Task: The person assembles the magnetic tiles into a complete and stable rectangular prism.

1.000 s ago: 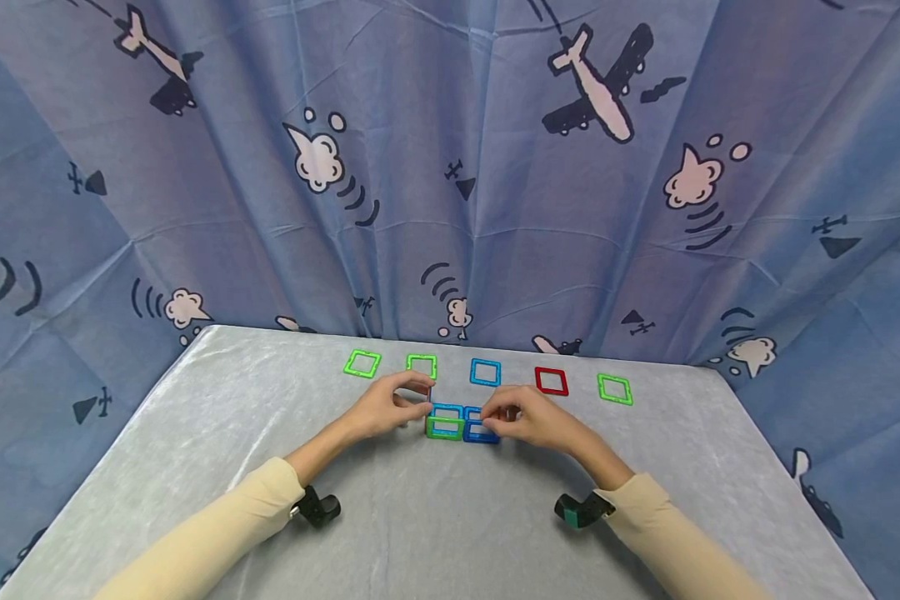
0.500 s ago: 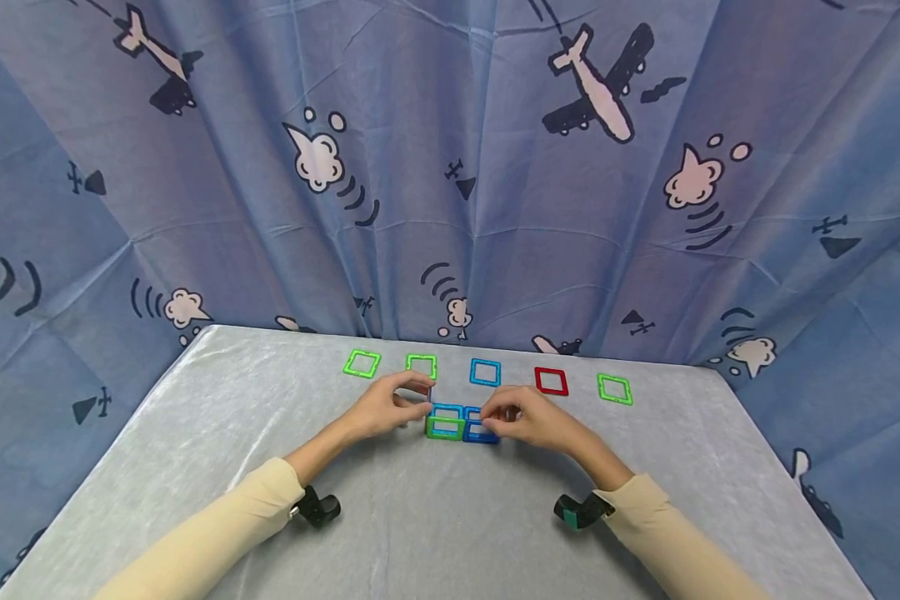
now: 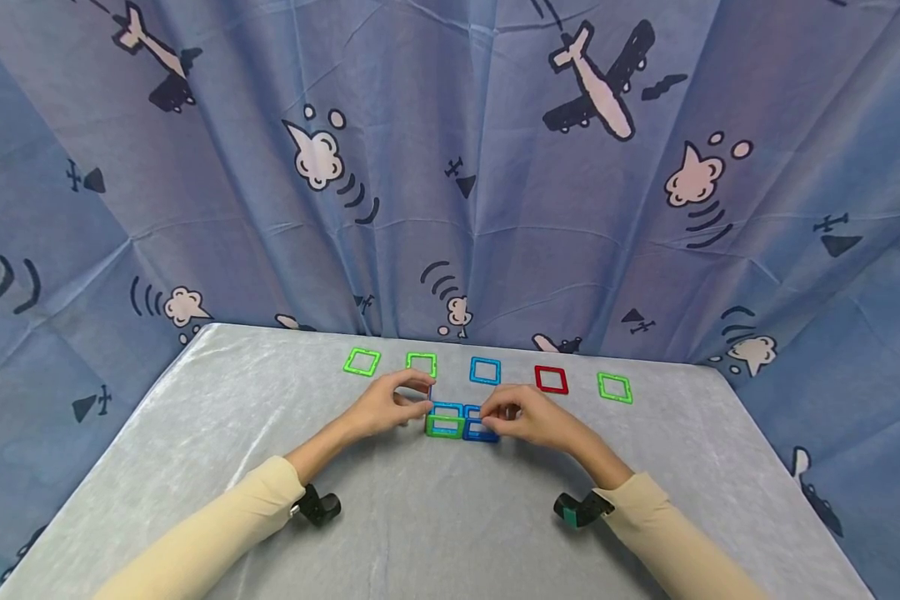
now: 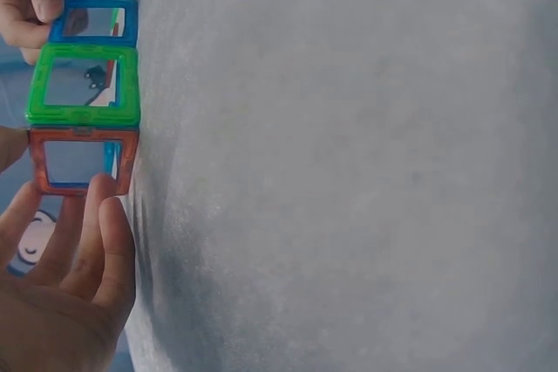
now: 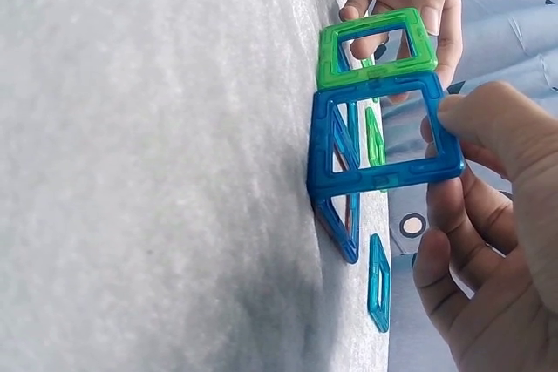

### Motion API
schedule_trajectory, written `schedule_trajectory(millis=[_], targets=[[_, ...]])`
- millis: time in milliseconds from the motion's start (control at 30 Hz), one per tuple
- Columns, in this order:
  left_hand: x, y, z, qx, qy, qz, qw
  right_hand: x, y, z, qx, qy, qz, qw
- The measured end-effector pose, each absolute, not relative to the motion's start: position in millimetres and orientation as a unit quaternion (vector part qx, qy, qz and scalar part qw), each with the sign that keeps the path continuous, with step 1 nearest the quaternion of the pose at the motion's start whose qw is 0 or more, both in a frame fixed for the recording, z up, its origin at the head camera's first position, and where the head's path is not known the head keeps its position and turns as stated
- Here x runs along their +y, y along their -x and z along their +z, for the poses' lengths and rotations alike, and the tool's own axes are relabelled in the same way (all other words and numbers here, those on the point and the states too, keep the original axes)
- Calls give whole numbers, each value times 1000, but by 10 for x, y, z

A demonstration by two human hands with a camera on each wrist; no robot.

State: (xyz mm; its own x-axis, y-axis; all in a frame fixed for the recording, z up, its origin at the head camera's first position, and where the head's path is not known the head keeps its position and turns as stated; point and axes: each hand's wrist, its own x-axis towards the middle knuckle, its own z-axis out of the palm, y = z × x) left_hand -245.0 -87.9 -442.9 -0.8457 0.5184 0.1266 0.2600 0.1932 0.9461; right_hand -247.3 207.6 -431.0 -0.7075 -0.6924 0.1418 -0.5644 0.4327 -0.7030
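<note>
L hand (image 3: 386, 406): thumb + fingertips set fairly wide, holding red sq. frame tile (image 4: 127, 163) by opp. edges. R hand (image 3: 532, 417): narrow pinch on top edge of blue sq. frame tile (image 5: 386, 179). Green sq. frame tile (image 4: 85, 114) btwn, touching both. Assembly (image 3: 463, 427) approx. mid-width on table (image 3: 450, 525), nearer far edge; loose tiles (image 3: 485, 360), 5, rowed along that edge.

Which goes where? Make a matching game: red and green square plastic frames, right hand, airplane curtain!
1. flat red square plastic frame
2. upright green square plastic frame
3. right hand
4. cloth airplane curtain

A. behind the grey table
B. between a flat blue frame and a flat green frame
C. pinching an upright blue frame
D. touching edges with the upright blue frame

1-B, 2-D, 3-C, 4-A
</note>
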Motion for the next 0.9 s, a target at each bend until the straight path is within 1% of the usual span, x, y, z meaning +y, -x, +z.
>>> schedule_trajectory(millis=[100,200,333,600,900], targets=[[-886,2524,-4551,764,-256,582,110,2078,2475,-4302,842,373,-380,85],[-896,2549,-4596,765,-258,580,107,2082,2478,-4294,842,370,-382,91],[-903,2545,-4600,770,-258,575,107,2092,2492,-4314,840,364,-389,102],[-913,2542,-4592,776,-259,565,106,2185,2544,-4388,843,336,-412,84],[-909,2550,-4594,777,-263,563,103,2312,2677,-4469,852,325,-399,95]])
